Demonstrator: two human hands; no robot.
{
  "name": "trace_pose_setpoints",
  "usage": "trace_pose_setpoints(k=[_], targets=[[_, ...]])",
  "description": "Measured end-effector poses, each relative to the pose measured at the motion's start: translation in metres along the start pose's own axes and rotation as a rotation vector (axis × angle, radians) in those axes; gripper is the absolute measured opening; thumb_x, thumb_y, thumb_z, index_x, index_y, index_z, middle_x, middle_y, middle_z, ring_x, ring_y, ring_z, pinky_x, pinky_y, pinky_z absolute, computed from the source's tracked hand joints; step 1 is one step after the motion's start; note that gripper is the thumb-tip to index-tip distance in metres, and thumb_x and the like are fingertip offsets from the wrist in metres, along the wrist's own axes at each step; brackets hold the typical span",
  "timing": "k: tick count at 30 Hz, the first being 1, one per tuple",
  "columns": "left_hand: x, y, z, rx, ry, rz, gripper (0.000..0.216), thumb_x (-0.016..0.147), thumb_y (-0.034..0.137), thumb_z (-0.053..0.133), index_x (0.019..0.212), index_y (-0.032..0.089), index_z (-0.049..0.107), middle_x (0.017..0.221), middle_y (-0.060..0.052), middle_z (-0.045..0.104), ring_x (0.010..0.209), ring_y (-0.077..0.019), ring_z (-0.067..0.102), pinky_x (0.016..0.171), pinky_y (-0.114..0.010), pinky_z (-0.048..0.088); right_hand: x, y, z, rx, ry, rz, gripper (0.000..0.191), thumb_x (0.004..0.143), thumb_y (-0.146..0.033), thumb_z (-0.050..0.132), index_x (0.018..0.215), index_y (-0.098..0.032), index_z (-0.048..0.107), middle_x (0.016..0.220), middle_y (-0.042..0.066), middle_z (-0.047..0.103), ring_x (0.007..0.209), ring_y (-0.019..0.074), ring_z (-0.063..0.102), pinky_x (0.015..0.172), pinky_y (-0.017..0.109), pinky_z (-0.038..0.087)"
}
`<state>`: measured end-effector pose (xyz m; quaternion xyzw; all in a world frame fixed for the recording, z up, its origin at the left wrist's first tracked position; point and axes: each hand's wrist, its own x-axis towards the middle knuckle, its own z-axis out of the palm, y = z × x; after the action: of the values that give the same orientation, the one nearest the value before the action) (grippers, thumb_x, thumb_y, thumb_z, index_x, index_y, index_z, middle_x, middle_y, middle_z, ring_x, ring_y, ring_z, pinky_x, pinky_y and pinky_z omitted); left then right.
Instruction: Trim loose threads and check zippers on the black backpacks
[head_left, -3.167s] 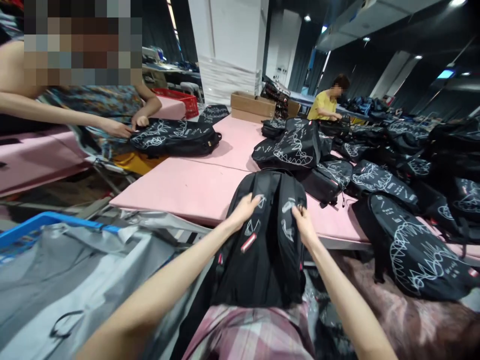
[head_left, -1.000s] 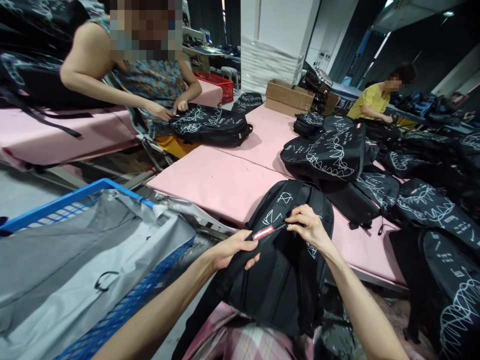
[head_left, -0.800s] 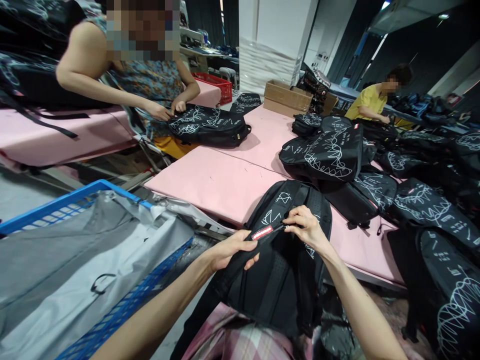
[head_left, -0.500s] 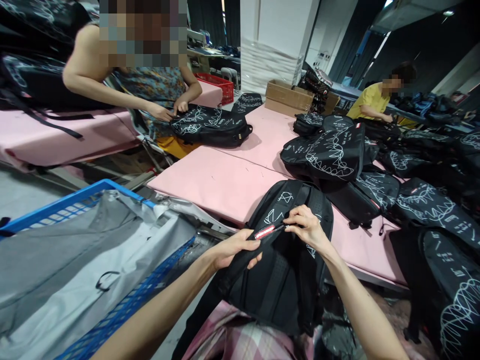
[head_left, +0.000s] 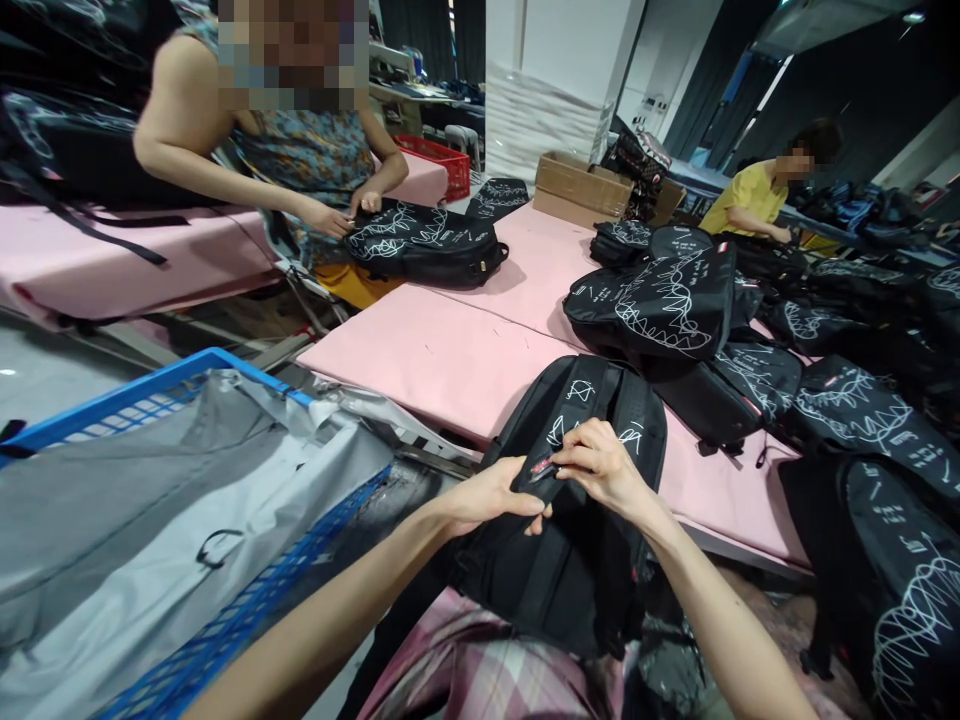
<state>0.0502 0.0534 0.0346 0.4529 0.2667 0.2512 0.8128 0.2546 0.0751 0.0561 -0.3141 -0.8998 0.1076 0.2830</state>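
Observation:
A black backpack (head_left: 525, 590) with white scribbled lines leans from my lap against the pink table's edge, its strap side facing me. My left hand (head_left: 491, 497) is closed around one of its shoulder straps, thumb on top. Close beside it, my right hand (head_left: 600, 462) pinches at a small red-and-black piece (head_left: 541, 466) on that strap. The fingers cover much of this piece, so I cannot tell whether it is a label or a separate item.
On my left stands a blue plastic crate (head_left: 217, 360) lined with grey cloth. Black backpacks (head_left: 660, 300) are piled along the right of the pink table (head_left: 442, 350). Across it, a person (head_left: 300, 160) handles another backpack (head_left: 427, 245). A cardboard box (head_left: 581, 190) sits at the back.
My left hand has shifted slightly right along with the strap. My right hand has come closer to it, and less of the red piece shows between them.

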Motion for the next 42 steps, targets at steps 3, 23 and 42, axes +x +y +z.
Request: trace_pose_setpoints(k=[3,23,42], targets=[[0.002,-0.006,0.004,-0.040,-0.027,0.035,0.038,0.065,0.020,0.073,0.097,0.013,0.052,0.085,-0.007,0.064,0.066,-0.0146,0.060,0.064,-0.028,0.046,-0.001,-0.010,0.002,0.060,-0.002,0.047,0.015,0.085,-0.032,0.058,0.090,-0.024,0.069,0.083,0.005,0.060,0.079,0.0181,0.052,0.073,0.035,0.039],[0.002,-0.014,-0.002,0.066,0.060,-0.006,0.036,0.065,0.018,0.068,0.098,0.013,0.055,0.080,-0.004,0.063,0.062,-0.0121,0.056,0.062,-0.025,0.042,-0.031,0.031,-0.017,0.136,0.001,0.509,0.014,0.078,-0.033,0.063,0.086,-0.024,0.071,0.079,0.003,0.066,0.075,0.0178,0.058,0.068,0.030,0.043],[0.001,-0.006,-0.005,0.098,-0.006,0.000,0.034,0.067,0.019,0.066,0.098,0.014,0.052,0.079,-0.003,0.062,0.063,-0.0124,0.056,0.062,-0.026,0.043,-0.014,0.038,-0.023,0.161,-0.093,0.405,0.012,0.076,-0.030,0.068,0.086,-0.024,0.071,0.082,0.001,0.068,0.079,0.0183,0.056,0.072,0.031,0.043]])
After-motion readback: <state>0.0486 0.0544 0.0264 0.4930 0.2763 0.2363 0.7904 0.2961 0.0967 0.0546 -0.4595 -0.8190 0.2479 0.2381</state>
